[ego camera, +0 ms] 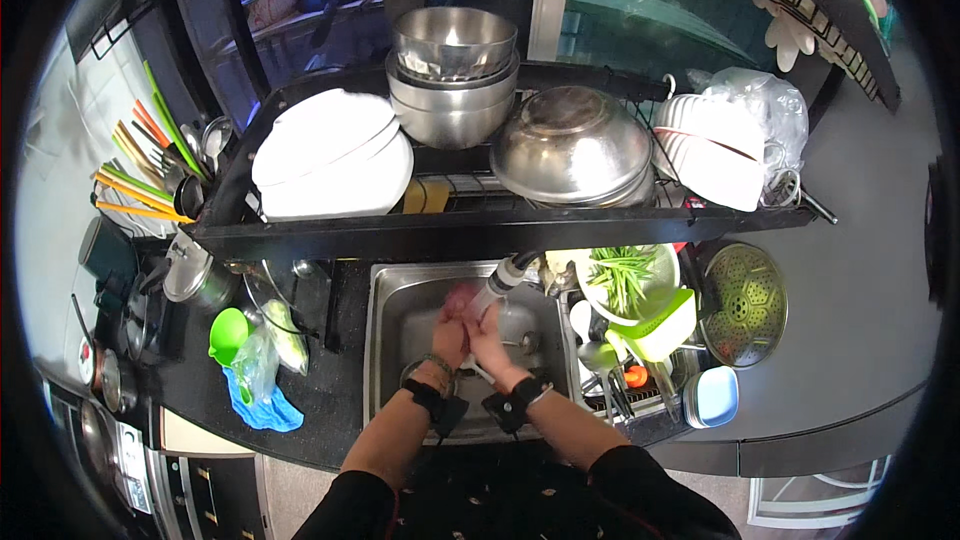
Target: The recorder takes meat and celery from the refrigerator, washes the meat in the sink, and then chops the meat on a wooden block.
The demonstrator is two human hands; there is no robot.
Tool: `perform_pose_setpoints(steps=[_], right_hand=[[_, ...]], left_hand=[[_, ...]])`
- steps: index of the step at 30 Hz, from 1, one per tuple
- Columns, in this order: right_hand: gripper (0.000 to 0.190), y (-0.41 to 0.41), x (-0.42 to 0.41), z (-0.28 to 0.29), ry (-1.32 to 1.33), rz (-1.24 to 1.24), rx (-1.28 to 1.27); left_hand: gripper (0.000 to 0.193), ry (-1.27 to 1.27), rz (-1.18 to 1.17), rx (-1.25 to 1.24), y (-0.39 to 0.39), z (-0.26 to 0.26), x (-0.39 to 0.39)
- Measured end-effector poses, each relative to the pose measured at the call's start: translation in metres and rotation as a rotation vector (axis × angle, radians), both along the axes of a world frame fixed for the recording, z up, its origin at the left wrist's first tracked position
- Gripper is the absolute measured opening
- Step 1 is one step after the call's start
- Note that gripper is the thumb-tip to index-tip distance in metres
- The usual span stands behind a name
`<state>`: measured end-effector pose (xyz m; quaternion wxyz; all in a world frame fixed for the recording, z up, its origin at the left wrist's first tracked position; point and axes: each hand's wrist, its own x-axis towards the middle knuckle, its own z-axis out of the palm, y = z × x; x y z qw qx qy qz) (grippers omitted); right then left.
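Both my hands are together over the stainless steel sink (409,315), under the head of a faucet (504,279). My left hand (450,334) is on a piece of reddish raw meat (460,300), which shows above and between the hands. Beside it, my right hand (486,334) is close to the meat and the faucet's spout; its fingers are partly hidden and blurred, so its grip is unclear. Below the hands in the sink lie a ladle or strainer (528,343) and a white handle (478,369). Part of a round metal vessel shows behind my left wrist.
Above the sink, a black rack (487,236) holds white plates (330,157) and steel bowls (454,109). Rightward are a bowl of cut greens (621,281), a utensil tray, a green basket (664,326) and a perforated steamer plate (742,305). A blue cloth (266,405) and green cup (229,334) lie leftward.
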<state>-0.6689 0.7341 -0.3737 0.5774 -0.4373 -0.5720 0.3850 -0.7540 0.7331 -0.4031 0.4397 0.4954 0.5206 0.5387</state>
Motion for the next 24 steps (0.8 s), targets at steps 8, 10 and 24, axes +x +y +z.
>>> perform_pose_setpoints(steps=[8,10,24], right_hand=[[0.035,0.014,0.021,0.013,0.287,0.089,-0.788],[0.03,0.041,0.034,-0.039,0.198,0.088,-0.68],[0.06,-0.01,0.03,0.043,-0.384,0.194,-0.202]], left_hand=[[0.057,-0.175,0.089,-0.498,-0.019,0.084,0.011],[0.049,0.125,0.098,-0.347,-0.002,0.037,0.011],[0.063,-0.801,-0.123,-0.336,-0.007,0.085,0.015]])
